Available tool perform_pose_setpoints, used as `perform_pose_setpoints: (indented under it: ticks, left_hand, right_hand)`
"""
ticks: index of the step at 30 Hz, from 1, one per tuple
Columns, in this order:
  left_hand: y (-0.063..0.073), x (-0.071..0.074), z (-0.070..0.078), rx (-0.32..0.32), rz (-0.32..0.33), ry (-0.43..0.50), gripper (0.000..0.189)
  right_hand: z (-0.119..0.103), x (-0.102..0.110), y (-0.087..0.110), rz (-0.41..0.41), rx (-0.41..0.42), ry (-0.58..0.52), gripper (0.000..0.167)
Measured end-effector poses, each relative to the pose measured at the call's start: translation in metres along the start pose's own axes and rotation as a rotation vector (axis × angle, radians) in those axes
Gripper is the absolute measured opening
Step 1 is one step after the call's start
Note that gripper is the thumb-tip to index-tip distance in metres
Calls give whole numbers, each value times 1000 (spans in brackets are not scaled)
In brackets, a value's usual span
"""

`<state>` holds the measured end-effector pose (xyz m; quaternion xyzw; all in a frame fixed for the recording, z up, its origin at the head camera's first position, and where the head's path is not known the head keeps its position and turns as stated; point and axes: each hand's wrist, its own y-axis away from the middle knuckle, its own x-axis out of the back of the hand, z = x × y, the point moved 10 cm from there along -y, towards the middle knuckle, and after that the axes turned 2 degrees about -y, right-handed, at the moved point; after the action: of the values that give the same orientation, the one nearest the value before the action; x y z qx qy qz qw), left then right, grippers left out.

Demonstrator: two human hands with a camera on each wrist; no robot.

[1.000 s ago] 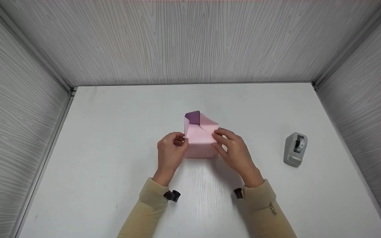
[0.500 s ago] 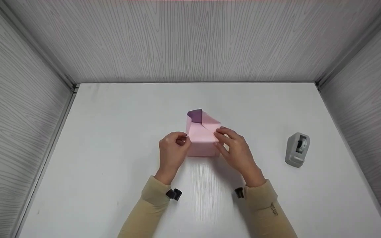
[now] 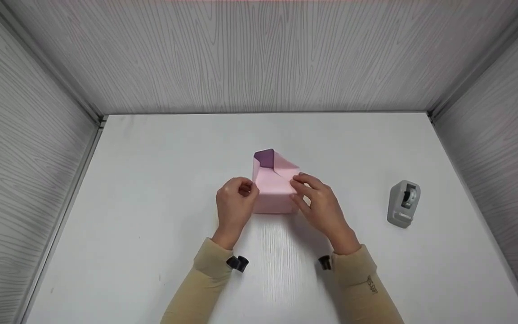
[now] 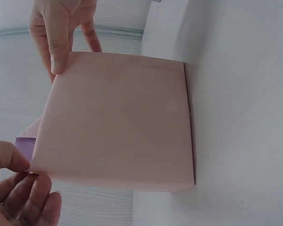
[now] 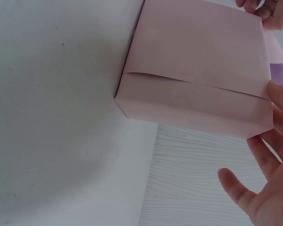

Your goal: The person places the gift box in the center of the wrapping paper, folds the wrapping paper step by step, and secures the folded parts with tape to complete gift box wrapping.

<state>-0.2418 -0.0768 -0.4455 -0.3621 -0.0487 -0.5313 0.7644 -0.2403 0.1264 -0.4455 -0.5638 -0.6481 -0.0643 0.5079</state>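
A pink folded-paper box (image 3: 274, 183) with a purple inside stands on the white table between both hands. At its far end a raised flap (image 3: 286, 166) stands up, with the purple lining (image 3: 265, 158) showing beside it. My left hand (image 3: 235, 202) pinches the upper left edge between thumb and curled fingers; the left wrist view has this pinch at the corner of the box's flat near face (image 4: 113, 117). At the upper right corner my right hand (image 3: 321, 207) holds the paper, thumb at the near edge and fingers along the side. A lengthwise seam (image 5: 193, 82) shows in the right wrist view.
A grey tape dispenser (image 3: 404, 204) with a roll in it stands on the right side of the white table (image 3: 160, 171). Wood-grain panels (image 3: 259, 58) enclose the table at the back and both sides.
The whole head view has shifted slightly. Both hands keep the same places on the paper box, and its shape looks the same.
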Motion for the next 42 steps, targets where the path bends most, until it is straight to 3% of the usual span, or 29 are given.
perform_pose_setpoints:
  ticks: [12,36,42]
  left_hand:
    - [-11,3,4,-29,34,-20,6]
    - [-41,5,19,-57,19,-57,10]
    - [-44,8,21,-90,52,-38,10]
  right_hand:
    - [-4,3,0,44,80,-2,31]
    - [1,1,-1,12,44,-19,31]
    - [-2,2,-1,27,66,-22,30]
